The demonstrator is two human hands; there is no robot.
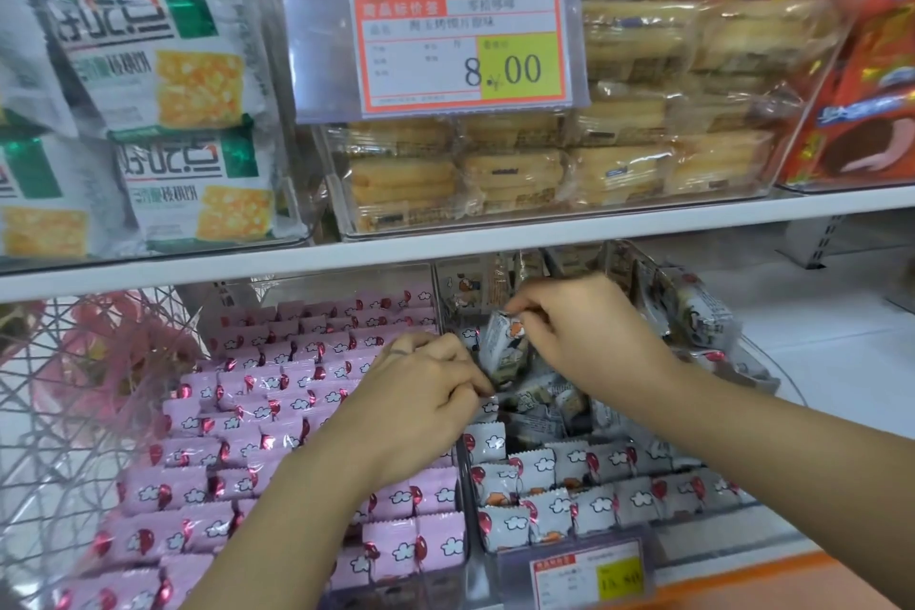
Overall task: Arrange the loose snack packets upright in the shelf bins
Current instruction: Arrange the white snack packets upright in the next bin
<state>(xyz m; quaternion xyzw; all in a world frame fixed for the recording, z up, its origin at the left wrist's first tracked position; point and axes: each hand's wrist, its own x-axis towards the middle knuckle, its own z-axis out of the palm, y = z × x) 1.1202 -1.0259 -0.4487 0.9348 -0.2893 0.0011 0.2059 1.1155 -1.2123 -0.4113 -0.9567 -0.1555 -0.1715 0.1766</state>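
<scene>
The right hand (pixel 584 332) pinches a white packet (pixel 505 352) by its top edge between thumb and curled fingers, holding it nearly upright. Just below and left of that grip, the left hand (pixel 421 391) curls its fingers at the packet's lower corner; whether they actually grip it I cannot tell. Under the packet, loose packets (pixel 544 406) lie jumbled in the bin (pixel 693 525). Nearer the person, rows (pixel 569 485) stand upright. Pink packets (pixel 277 391) fill the space left of the left hand.
</scene>
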